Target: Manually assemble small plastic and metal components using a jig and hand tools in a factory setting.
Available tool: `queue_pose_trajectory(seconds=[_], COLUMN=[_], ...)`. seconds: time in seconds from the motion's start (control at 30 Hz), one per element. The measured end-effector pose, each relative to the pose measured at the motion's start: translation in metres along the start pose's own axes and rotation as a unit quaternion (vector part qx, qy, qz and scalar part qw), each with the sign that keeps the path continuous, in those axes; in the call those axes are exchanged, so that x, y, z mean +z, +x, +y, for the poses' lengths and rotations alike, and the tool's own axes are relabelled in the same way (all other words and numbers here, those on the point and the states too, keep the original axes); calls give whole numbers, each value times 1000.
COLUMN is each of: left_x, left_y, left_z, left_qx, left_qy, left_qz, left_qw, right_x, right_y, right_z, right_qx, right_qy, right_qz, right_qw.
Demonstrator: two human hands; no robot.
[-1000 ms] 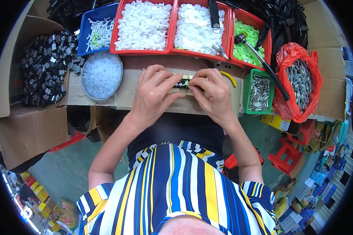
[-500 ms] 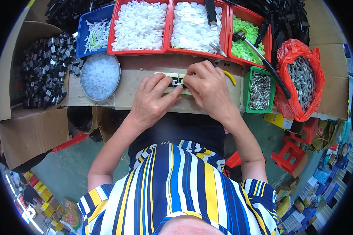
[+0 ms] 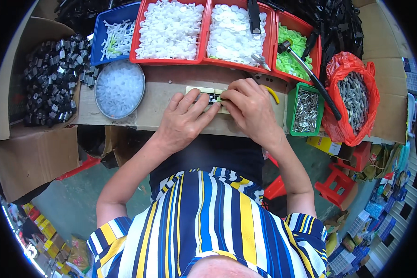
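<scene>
On the workbench (image 3: pixel 164 111) lies a small cream block (image 3: pixel 193 90) with a black and white piece (image 3: pixel 213 97) set in its middle. My left hand (image 3: pixel 183 119) grips the block from the left, its fingers bent over the top and its thumb at the near side. From the right, my right hand (image 3: pixel 254 109) pinches at the black and white piece with thumb and forefinger. Those fingertips hide whatever they hold. A trace of light green shows beside them.
Red bins of white parts (image 3: pixel 171 32), white discs (image 3: pixel 234 30) and green parts (image 3: pixel 289 34) line the back. A hammer (image 3: pixel 310 74) leans over the bins. Right stand a green tray of metal pins (image 3: pixel 306 111) and a red bag (image 3: pixel 331 118). Left is a round dish (image 3: pixel 119 90).
The whole view has shifted slightly. Both hands stay at the block, with the right fingertips a little differently placed over the piece and the left thumb moved slightly right.
</scene>
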State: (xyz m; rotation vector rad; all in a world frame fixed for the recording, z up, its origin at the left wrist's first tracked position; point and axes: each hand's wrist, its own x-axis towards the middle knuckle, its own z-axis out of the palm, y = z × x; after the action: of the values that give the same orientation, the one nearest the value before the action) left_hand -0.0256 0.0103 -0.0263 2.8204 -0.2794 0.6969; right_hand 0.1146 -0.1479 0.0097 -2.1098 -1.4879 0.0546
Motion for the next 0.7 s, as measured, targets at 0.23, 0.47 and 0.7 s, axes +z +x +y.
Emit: queue_pose_trajectory(seconds=[0.23, 0.47, 0.7], left_x=[-3, -5, -1], left_y=[2, 3, 2], left_z=[5, 9, 9], left_qx=[9, 6, -4], left_qy=[78, 94, 39], left_qz=[-9, -26, -19], left_qw=[997, 995, 999], right_x=[3, 2, -32], right_y=[-8, -13, 5], right_z=[1, 1, 31], right_qx=[24, -15, 123], right_qy=[55, 20, -14], right_qz=[32, 60, 194], right_qw=[998, 998, 973])
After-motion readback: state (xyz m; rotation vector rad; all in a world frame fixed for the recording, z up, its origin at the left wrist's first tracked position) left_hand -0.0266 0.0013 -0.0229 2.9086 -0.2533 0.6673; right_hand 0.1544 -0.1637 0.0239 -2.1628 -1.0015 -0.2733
